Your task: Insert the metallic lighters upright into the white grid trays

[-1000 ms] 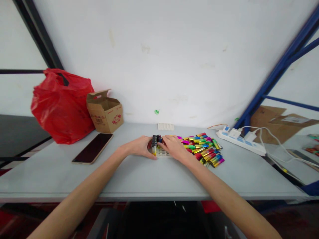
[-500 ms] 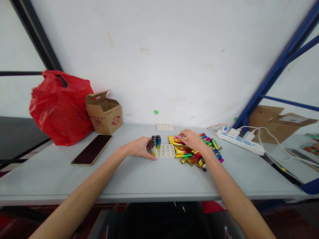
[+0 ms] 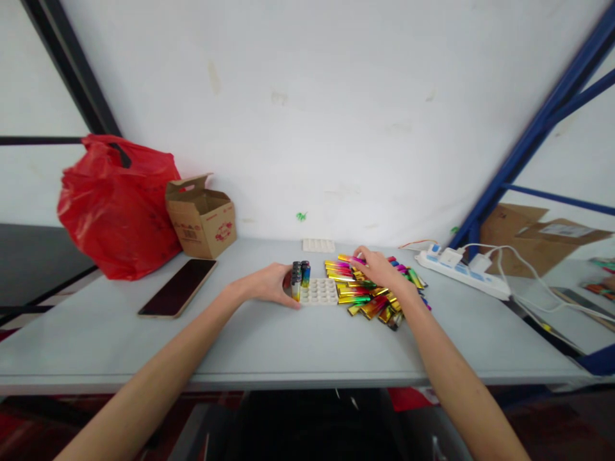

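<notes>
Right hand (image 3: pixel 377 267): shifted, since a second ago, from the white tray with round holes (image 3: pixel 321 292) to the loose heap of shiny, rainbow-coloured lighters (image 3: pixel 355 299) right of the tray; its fingers curl at the heap's far side, and whether they pinch one I cannot tell.
Blue-and-yellow lighter (image 3: pixel 306 275): black-topped, standing at the tray's left part, now free of the right hand, so the upright group stands without it.
Black-topped upright lighters (image 3: pixel 296 282): clustered at the tray's left end.
Left hand (image 3: pixel 271 283): curved open around the cluster's left side, thumb and fingers parted, placed as before; firm contact is unclear.
Bare holes: several rows, across the tray's right part.
</notes>
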